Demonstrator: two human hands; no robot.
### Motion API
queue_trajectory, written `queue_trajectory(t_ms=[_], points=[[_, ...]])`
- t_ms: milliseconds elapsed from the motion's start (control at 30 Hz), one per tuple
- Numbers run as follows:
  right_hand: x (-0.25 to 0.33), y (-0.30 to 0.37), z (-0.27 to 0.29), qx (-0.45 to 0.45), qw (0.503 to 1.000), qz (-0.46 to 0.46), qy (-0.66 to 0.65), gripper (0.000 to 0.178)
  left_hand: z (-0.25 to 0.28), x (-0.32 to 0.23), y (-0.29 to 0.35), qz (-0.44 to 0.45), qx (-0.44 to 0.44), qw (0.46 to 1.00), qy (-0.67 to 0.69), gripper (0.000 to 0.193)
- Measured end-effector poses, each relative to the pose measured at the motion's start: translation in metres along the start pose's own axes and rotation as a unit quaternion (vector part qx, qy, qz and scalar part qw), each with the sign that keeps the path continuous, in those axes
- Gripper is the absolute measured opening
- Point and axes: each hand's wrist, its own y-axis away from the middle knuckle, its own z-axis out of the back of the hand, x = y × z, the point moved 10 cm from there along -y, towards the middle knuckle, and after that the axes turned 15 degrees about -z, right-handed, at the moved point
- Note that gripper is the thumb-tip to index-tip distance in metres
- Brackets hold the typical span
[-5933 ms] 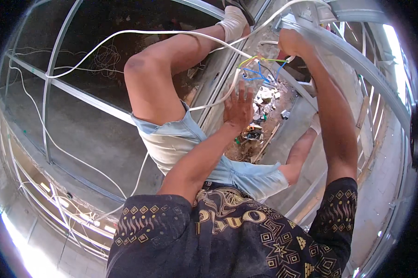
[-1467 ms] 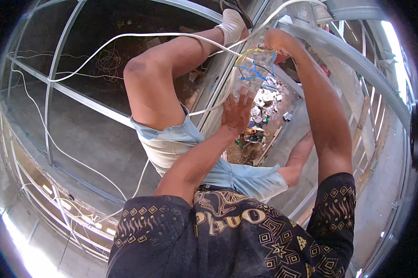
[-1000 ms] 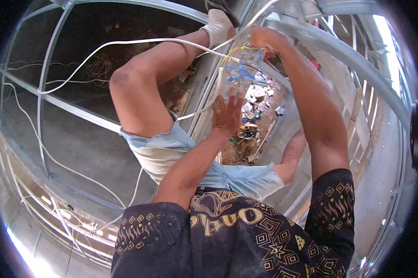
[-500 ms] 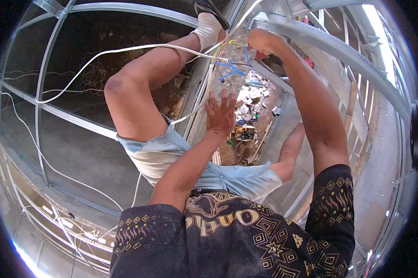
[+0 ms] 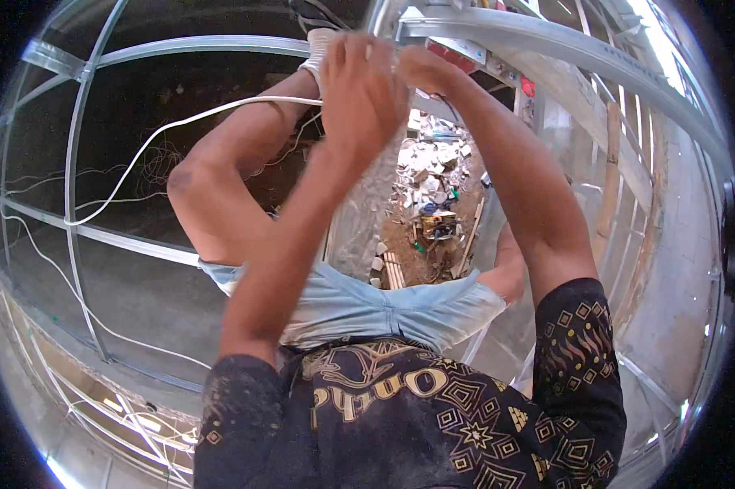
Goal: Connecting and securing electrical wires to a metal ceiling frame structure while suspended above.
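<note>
My left hand (image 5: pixel 361 98) is raised in front of the wall top, smeared by motion, with its fingers bent near my right hand. My right hand (image 5: pixel 424 72) is closed beside it, fingertips turned away, so whatever it grips is hidden. A white cable (image 5: pixel 221 110) runs in from the left and disappears behind my left hand. A thin dark strand (image 5: pixel 447 104) shows just below my right hand. Beneath both hands lies the rough grey top of a concrete wall (image 5: pixel 358 224).
Metal framing bars (image 5: pixel 221 45) cross on the left, and a broad metal beam (image 5: pixel 547 37) curves along the upper right. Far below is a heap of white rubble (image 5: pixel 433 175). My legs, in pale blue shorts (image 5: pixel 384 310), straddle the wall top.
My left hand has risen from the wall top toward my right hand, covering the coloured wires seen before. My right hand has shifted slightly left, and the whole view has moved a little.
</note>
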Motion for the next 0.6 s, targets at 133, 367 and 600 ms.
queue_trajectory(t_ms=[133,367,600], points=[[0.006,0.008,0.01,0.045,0.927,-0.126,-0.349,0.035,-0.083,0.062,-0.014,0.042,0.317,0.947,-0.025,0.032],[-0.026,0.037,0.009,0.018,0.91,-0.227,-0.348,0.033,-0.119,0.048,-0.006,0.023,0.461,0.887,-0.015,0.026],[-0.015,0.027,0.002,0.051,0.982,-0.129,-0.13,0.034,-0.121,0.064,0.012,0.052,0.502,0.863,-0.031,0.032]])
